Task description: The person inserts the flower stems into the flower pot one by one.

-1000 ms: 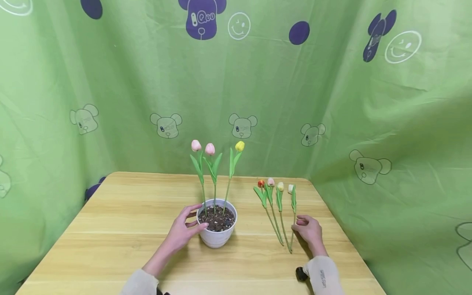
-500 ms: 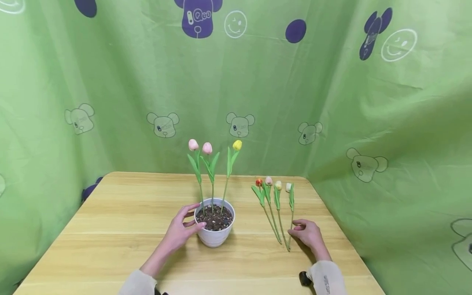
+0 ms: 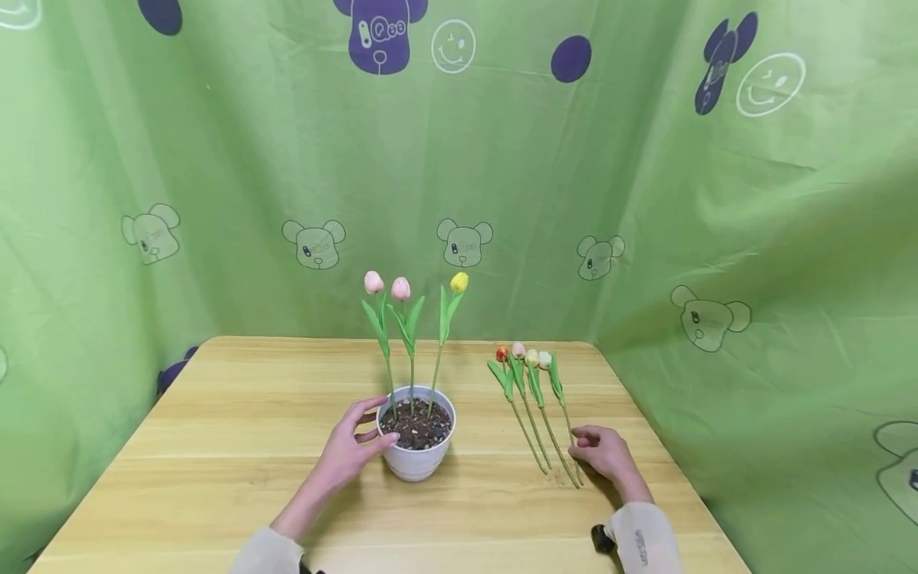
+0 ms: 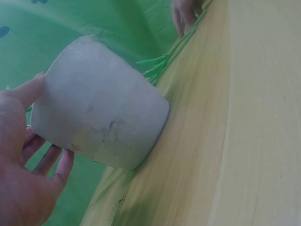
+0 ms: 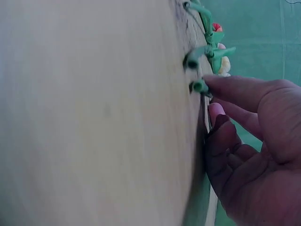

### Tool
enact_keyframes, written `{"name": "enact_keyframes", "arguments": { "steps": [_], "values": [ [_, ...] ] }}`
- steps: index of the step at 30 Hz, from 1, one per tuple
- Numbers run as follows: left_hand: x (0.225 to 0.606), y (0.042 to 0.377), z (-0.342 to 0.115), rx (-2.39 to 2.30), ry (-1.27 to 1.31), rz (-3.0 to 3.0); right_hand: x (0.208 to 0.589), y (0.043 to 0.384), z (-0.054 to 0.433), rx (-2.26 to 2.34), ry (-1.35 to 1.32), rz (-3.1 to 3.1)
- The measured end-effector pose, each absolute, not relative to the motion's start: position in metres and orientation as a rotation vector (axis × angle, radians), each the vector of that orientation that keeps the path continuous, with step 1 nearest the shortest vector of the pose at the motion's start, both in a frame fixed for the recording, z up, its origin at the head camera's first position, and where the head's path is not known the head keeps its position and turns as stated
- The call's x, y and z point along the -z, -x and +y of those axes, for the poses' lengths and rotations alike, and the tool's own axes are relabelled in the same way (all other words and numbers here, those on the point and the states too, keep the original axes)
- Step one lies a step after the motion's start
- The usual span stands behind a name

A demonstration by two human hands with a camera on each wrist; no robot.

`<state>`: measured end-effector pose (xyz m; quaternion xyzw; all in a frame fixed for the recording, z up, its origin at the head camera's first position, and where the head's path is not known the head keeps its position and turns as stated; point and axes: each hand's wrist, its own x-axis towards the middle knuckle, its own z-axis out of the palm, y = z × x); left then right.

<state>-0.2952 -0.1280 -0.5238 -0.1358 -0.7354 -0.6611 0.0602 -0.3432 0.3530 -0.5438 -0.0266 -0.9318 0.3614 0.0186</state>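
My left hand (image 3: 347, 442) grips the rim and side of a white flower pot (image 3: 419, 462), thumb at the near side and fingers behind. Dark soil (image 3: 423, 433) fills the pot, and two pink tulips and a yellow tulip (image 3: 459, 282) stand upright in it. Over to the right, my right hand (image 3: 606, 454) pinches the lower stem of a white artificial tulip (image 3: 555, 377) lying on the table. Beside it lie a pale yellow tulip (image 3: 533, 359), a pink tulip (image 3: 519, 351) and a red tulip (image 3: 502, 354), stems pointing toward me. The right wrist view shows my fingertips (image 5: 214, 84) at the stem's cut end.
Everything stands on a light wooden table (image 3: 237, 446). Behind it and along both sides hangs a green curtain (image 3: 502, 159) printed with bear heads and smiley faces. A few specks of soil (image 3: 562, 477) lie near the stem ends.
The white tulip has turned: its stem end went right with my right hand and its bloom swung left against the pale yellow one, whose stem end also shifted right. The left hand stays on the pot.
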Motion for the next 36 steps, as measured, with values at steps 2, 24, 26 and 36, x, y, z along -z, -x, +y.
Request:
{"name": "enact_keyframes", "arguments": {
  "steps": [2, 24, 26, 36],
  "values": [
    [0.524, 0.295, -0.128, 2.002, 0.408, -2.227, 0.543, 0.342, 0.356, -1.114, 0.071, -2.901],
    [0.524, 0.295, -0.127, 2.01, 0.391, -2.226, 0.548, 0.341, 0.395, -1.037, -0.045, -2.933],
    [0.525, 0.296, -0.127, 2.008, 0.391, -2.228, 0.548, 0.339, 0.401, -1.025, -0.077, -2.946],
    [0.524, 0.295, -0.128, 2.007, 0.399, -2.226, 0.55, 0.337, 0.418, -1.014, -0.162, -2.949]
  ]
}}
